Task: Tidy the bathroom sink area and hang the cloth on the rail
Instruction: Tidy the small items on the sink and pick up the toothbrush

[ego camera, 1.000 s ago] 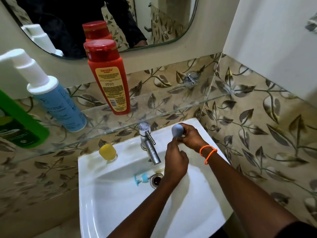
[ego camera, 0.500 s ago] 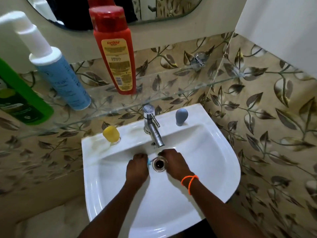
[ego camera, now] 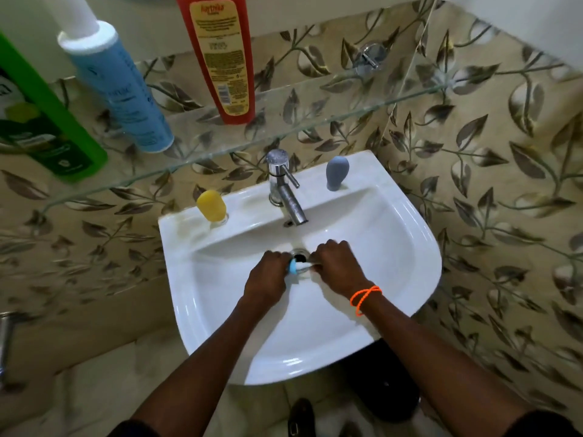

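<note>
Both my hands are down in the white sink (ego camera: 394, 279), on either side of the drain (ego camera: 299, 252). My left hand (ego camera: 268, 275) grips a small blue-and-white object (ego camera: 295, 266) that lies across the drain. My right hand (ego camera: 337, 266), with orange bands at the wrist, closes on the object's other, white end. A grey egg-shaped item (ego camera: 337, 172) stands on the sink's back right ledge. A yellow egg-shaped item (ego camera: 211, 205) stands on the back left ledge. No cloth or rail is in view.
A chrome tap (ego camera: 284, 187) juts over the basin between the two egg-shaped items. Above it a glass shelf (ego camera: 315, 99) carries a red bottle (ego camera: 220, 58), a blue spray bottle (ego camera: 120, 93) and a green bottle (ego camera: 41, 121). Leaf-patterned tiles cover the walls.
My hands left the grey item standing on the back right ledge and dropped into the basin. They closed on the blue-and-white object by the drain. My view tilted downward.
</note>
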Demonstrator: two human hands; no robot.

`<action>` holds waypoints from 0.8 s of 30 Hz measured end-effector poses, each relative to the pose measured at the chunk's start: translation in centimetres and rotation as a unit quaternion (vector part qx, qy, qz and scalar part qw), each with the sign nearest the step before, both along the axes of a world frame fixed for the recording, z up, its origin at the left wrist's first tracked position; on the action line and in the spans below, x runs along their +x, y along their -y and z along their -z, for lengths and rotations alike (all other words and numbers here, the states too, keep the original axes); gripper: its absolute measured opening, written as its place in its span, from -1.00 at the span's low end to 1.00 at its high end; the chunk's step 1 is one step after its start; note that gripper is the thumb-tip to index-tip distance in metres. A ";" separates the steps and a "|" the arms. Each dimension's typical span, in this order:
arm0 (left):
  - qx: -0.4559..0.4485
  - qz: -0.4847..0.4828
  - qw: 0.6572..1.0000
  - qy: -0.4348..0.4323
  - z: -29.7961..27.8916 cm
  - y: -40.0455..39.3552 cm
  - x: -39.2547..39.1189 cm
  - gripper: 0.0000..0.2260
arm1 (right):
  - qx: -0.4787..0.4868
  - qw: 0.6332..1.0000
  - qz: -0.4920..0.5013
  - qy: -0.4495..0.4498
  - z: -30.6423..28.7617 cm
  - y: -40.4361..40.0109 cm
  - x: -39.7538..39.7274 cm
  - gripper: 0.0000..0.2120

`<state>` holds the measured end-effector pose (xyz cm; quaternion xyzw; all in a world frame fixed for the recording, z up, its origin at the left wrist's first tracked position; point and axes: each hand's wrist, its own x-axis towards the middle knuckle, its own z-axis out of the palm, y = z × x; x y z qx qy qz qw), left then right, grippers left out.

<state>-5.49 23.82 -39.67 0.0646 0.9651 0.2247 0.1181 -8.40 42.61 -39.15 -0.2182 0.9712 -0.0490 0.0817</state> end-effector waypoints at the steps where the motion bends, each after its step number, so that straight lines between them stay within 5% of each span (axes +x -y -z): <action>1: 0.026 0.010 1.000 -0.015 -0.9 -0.6 0.4 -0.67 | -0.026 0.999 0.027 -0.007 -1.0 -1.1 1.0 -0.77; 10: 0.090 0.176 0.980 -0.027 -7.5 -14.0 9.8 -0.58 | -0.251 0.924 0.288 0.006 -7.4 -14.5 16.6 -0.81; 17: 0.016 0.267 0.963 0.031 -2.6 -22.2 17.6 -0.68 | -0.214 0.911 0.345 0.072 -2.4 -20.9 27.2 -0.86; 24: 0.014 0.227 0.968 0.104 5.2 -24.5 20.5 -0.41 | -0.083 0.918 0.373 0.110 5.6 -22.2 30.0 -0.64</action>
